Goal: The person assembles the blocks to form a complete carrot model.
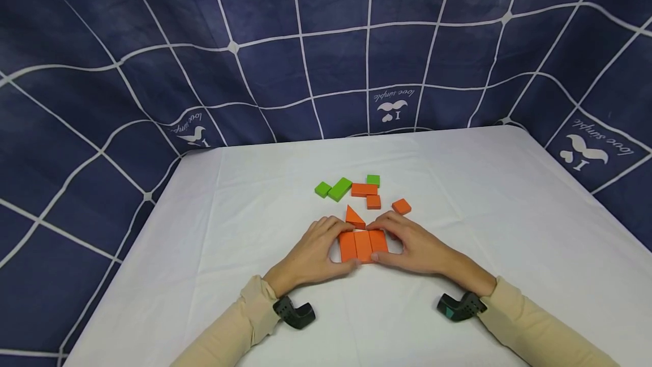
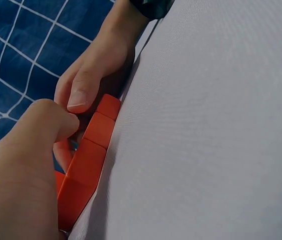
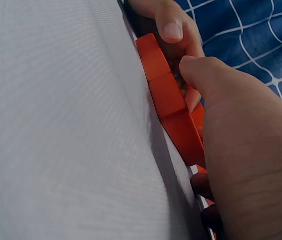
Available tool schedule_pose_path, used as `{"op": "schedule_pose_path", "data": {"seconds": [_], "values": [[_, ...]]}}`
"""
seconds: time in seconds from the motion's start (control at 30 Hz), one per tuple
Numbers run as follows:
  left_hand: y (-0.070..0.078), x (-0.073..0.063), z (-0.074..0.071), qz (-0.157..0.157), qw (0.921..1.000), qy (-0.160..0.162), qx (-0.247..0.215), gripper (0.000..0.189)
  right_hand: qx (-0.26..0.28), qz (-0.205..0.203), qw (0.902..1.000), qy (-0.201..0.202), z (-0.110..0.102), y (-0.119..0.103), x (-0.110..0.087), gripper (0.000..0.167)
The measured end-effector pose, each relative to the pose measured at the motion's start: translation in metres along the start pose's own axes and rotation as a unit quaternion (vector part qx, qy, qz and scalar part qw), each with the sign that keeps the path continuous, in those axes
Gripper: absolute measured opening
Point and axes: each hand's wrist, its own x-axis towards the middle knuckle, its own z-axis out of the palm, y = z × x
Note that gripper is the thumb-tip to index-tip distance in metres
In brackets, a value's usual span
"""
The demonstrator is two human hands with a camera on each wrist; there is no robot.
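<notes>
A row of three orange blocks (image 1: 364,246) lies side by side on the white cloth, between the two hands. My left hand (image 1: 318,251) holds the row's left end, thumb at the near edge and fingers at the far edge. From the other side, my right hand (image 1: 415,245) holds the right end the same way, its thumb over the near corner. An orange triangular block (image 1: 355,218) stands just beyond the row, close to the fingertips. Side faces of the orange blocks (image 2: 87,162) show in the left wrist view, below the thumbs; the right wrist view shows the orange blocks (image 3: 168,95) too.
Farther back lie an orange rectangular block (image 1: 364,190), a small orange block (image 1: 373,202) and another orange block (image 1: 402,207). Green blocks lie there as well: a longer one (image 1: 340,189) and two small ones (image 1: 323,189). A blue checked curtain (image 1: 326,61) hangs behind the table (image 1: 254,186).
</notes>
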Motion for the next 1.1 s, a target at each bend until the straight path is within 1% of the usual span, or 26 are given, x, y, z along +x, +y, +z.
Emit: {"op": "schedule_pose_path", "data": {"seconds": [0.23, 0.43, 0.63, 0.93, 1.1], "values": [[-0.0004, 0.0010, 0.0004, -0.009, 0.9999, -0.001, -0.009, 0.055, -0.006, 0.004, 1.0000, -0.005, 0.0003, 0.0003, 0.0002, 0.044], [-0.0010, 0.0005, 0.0003, -0.016, 0.9994, -0.002, -0.032, 0.050, -0.002, -0.004, 1.0000, 0.002, 0.0003, 0.0020, 0.0003, 0.035], [-0.0023, 0.0005, 0.0003, -0.011, 0.9991, -0.001, -0.042, 0.047, 0.004, -0.001, 1.0000, 0.006, -0.0003, 0.0026, 0.0011, 0.029], [-0.0025, 0.0013, -0.0005, 0.005, 0.9992, 0.003, -0.040, 0.044, 0.012, 0.009, 0.9999, 0.004, -0.0017, 0.0008, 0.0015, 0.028], [-0.0023, 0.0012, -0.0002, 0.002, 0.9991, 0.001, -0.042, 0.043, 0.019, 0.011, 0.9997, 0.004, -0.0025, -0.0007, 0.0018, 0.028]]}}
